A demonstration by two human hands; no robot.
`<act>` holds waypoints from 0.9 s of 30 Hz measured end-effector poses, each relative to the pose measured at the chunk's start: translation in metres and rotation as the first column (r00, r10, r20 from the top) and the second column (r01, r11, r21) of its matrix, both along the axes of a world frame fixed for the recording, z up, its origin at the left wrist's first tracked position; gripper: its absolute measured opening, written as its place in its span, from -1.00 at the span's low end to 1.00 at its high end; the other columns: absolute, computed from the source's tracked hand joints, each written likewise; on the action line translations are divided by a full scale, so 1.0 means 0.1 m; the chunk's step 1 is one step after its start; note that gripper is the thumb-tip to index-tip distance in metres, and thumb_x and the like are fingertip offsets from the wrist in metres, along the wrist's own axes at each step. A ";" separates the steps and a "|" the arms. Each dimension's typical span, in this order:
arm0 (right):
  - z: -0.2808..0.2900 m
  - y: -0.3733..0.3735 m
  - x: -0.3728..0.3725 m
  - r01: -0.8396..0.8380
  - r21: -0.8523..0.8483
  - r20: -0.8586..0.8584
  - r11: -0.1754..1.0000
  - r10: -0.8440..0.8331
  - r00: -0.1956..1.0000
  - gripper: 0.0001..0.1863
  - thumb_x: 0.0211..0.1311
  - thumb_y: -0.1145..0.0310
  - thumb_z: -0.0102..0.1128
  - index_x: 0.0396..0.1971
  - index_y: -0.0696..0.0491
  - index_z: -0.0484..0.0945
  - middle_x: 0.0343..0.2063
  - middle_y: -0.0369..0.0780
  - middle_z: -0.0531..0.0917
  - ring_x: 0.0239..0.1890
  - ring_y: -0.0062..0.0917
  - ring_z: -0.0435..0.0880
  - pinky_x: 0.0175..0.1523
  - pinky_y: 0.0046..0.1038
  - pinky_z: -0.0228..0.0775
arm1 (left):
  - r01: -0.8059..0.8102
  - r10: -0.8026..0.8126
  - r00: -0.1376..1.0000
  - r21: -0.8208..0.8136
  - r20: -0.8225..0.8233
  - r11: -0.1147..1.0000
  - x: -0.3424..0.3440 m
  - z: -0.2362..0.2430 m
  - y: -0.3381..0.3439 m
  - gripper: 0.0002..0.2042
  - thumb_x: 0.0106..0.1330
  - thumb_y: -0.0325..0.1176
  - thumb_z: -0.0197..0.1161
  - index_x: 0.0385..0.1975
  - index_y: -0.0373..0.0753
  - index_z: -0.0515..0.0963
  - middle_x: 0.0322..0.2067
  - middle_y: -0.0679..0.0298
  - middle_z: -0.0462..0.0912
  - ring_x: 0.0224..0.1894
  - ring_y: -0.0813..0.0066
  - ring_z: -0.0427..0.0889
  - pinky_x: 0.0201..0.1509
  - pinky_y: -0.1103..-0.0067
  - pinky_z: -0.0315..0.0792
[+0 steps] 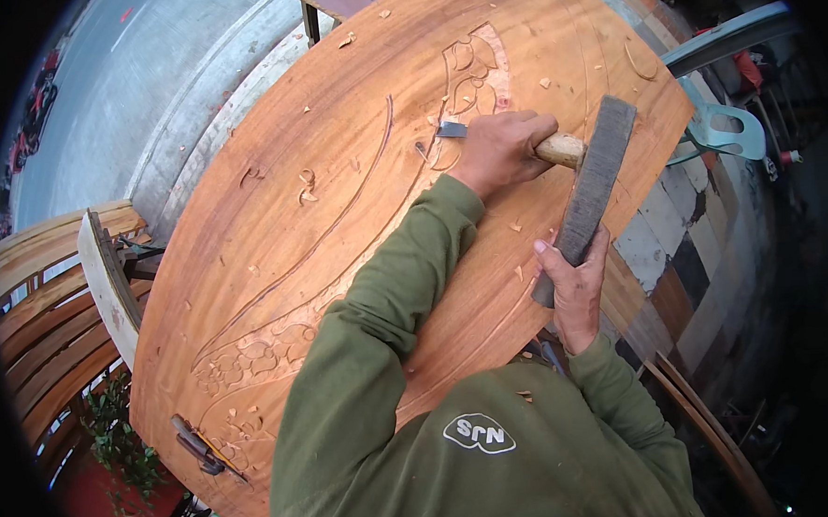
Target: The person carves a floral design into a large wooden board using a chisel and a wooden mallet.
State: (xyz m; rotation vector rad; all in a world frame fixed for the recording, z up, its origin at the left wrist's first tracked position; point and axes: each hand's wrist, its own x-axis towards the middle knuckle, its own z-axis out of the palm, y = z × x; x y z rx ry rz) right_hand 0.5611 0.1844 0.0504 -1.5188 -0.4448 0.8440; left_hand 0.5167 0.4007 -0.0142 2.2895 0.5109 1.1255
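Observation:
My left hand is closed around a chisel, its steel blade pointing left onto a large brown wooden panel. The blade sits beside a carved scroll pattern near the far part of the panel. Out of the fist's right side sticks the chisel's pale wooden handle. A dark, flat wooden mallet bar stands tilted at the handle's end; whether the two touch, I cannot tell. Its lower part is gripped by my right hand, with the thumb along its left side.
Wood shavings lie scattered on the panel. Several slim tools rest at its near left corner. A slatted wooden bench and a leafy plant stand at left. A pale teal plastic chair is beyond the right edge.

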 end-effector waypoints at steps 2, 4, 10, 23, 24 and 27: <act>-0.05 -0.07 0.14 -0.111 -0.027 0.201 0.993 0.114 0.973 -0.44 0.28 0.46 0.47 0.14 0.08 0.30 -0.23 -0.25 0.54 -0.34 -0.61 0.58 -0.17 -0.49 0.54 | -0.203 0.188 0.976 0.158 0.108 0.966 -0.03 0.09 -0.08 -0.76 0.14 -0.21 0.51 -0.35 -0.04 0.54 -0.51 0.28 0.58 -0.44 0.18 0.69 -0.46 0.29 0.50; 0.10 -0.10 0.09 -0.074 0.010 0.152 0.997 0.072 0.986 -0.43 0.28 0.46 0.46 0.16 0.09 0.30 -0.22 -0.25 0.53 -0.34 -0.59 0.58 -0.17 -0.48 0.54 | -0.149 0.143 0.988 0.161 0.052 0.976 0.00 0.06 -0.16 -0.77 0.15 -0.21 0.51 -0.36 -0.04 0.54 -0.52 0.29 0.57 -0.45 0.19 0.69 -0.47 0.30 0.50; 0.22 -0.24 0.18 0.023 0.096 0.040 0.995 -0.027 0.999 -0.45 0.28 0.46 0.42 0.18 0.13 0.34 -0.22 -0.22 0.55 -0.35 -0.53 0.59 -0.17 -0.41 0.55 | -0.067 0.071 0.996 0.087 -0.045 0.994 0.06 -0.01 -0.17 -0.78 0.18 -0.21 0.49 -0.37 -0.04 0.55 -0.52 0.30 0.60 -0.46 0.20 0.70 -0.47 0.30 0.52; -0.02 -0.09 0.27 -0.065 -0.143 0.454 0.988 0.124 0.882 -0.47 0.30 0.46 0.44 0.19 0.18 0.40 -0.08 -0.22 0.54 -0.10 -0.55 0.58 0.10 -0.41 0.52 | -0.085 0.084 0.993 0.003 0.078 0.996 0.00 0.08 -0.09 -0.70 0.20 -0.09 0.53 -0.40 -0.05 0.51 -0.54 0.28 0.59 -0.48 0.21 0.68 -0.50 0.30 0.47; -0.04 -0.11 0.30 -0.076 -0.154 0.421 0.985 0.135 0.897 -0.43 0.30 0.46 0.45 0.23 0.18 0.37 -0.06 -0.23 0.53 -0.06 -0.56 0.57 0.14 -0.44 0.49 | -0.082 0.081 0.994 0.010 0.068 0.997 -0.03 0.05 -0.09 -0.68 0.22 -0.07 0.51 -0.43 -0.05 0.48 -0.54 0.30 0.59 -0.49 0.23 0.67 -0.53 0.29 0.45; -0.10 -0.14 0.28 -0.068 -0.057 0.221 0.996 0.079 0.972 -0.39 0.32 0.45 0.45 0.27 0.17 0.32 -0.05 -0.24 0.52 -0.04 -0.57 0.56 0.17 -0.45 0.47 | -0.044 0.044 0.998 0.018 0.033 0.999 -0.01 -0.01 -0.07 -0.69 0.24 -0.09 0.49 -0.42 -0.05 0.47 -0.54 0.30 0.59 -0.49 0.22 0.67 -0.53 0.28 0.46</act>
